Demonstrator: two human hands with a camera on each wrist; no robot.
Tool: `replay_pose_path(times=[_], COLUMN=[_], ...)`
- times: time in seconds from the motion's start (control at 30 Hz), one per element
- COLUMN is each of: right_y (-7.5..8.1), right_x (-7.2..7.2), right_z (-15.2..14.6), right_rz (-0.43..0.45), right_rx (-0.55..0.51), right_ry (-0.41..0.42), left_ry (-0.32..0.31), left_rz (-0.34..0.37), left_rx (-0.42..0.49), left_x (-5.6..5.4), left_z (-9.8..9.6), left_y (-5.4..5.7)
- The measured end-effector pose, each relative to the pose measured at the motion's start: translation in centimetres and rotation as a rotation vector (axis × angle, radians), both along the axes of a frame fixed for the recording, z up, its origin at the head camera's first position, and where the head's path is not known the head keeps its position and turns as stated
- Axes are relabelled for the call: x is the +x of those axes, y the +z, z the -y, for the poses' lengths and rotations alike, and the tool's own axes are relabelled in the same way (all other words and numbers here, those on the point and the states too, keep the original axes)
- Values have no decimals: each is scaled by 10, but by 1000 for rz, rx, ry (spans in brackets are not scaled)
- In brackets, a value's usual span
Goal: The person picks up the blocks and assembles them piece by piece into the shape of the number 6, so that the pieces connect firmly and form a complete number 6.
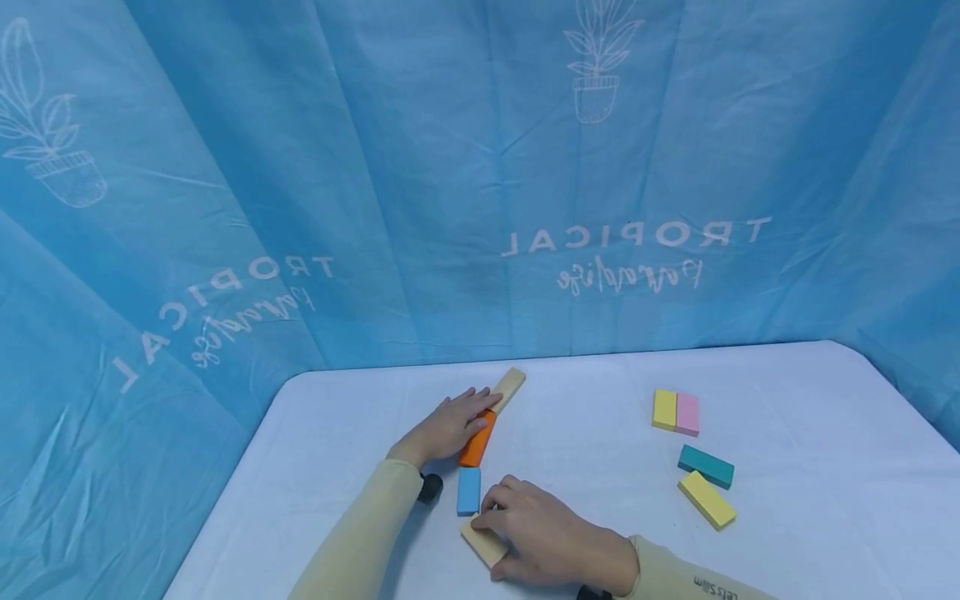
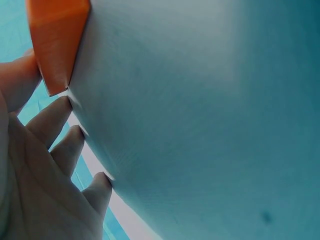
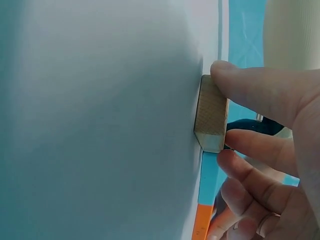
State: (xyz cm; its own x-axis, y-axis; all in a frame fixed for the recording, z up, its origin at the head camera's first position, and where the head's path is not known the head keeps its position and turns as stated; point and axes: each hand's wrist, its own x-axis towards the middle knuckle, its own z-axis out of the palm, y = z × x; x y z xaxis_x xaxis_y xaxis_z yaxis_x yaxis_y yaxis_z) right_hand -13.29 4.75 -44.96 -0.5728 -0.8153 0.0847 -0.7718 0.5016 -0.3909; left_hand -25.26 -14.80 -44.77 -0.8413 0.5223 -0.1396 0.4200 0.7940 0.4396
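Note:
On the white table, several blocks form a curved row. At its near end, my right hand (image 1: 542,533) pinches a plain wooden block (image 1: 483,542) by its ends between thumb and fingers, as the right wrist view also shows. That block (image 3: 212,110) meets a blue block (image 1: 468,492), and an orange block (image 1: 477,439) follows. My left hand (image 1: 448,429) lies beside the orange block, fingers fairly straight, its thumb against that block in the left wrist view. The left fingertips partly cover a second wooden block (image 1: 510,388) at the far end.
To the right, a yellow block (image 1: 663,409) and a pink block (image 1: 687,413) lie side by side. Nearer, a green block (image 1: 707,466) lies close to another yellow block (image 1: 707,500). A blue curtain (image 1: 450,208) hangs behind and left of the table.

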Motion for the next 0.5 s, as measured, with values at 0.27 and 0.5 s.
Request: replay_pose_path(times=[0.27,0.5], right_y=[0,0], right_x=[0,0], right_z=[-1,-2], right_rz=[10,16], right_rx=[7,9], right_ry=[-6,-3], left_ry=[3,3], left_rz=[3,5], left_rx=[1,-2], left_x=[0,1], left_z=[0,0], left_y=[-1,0])
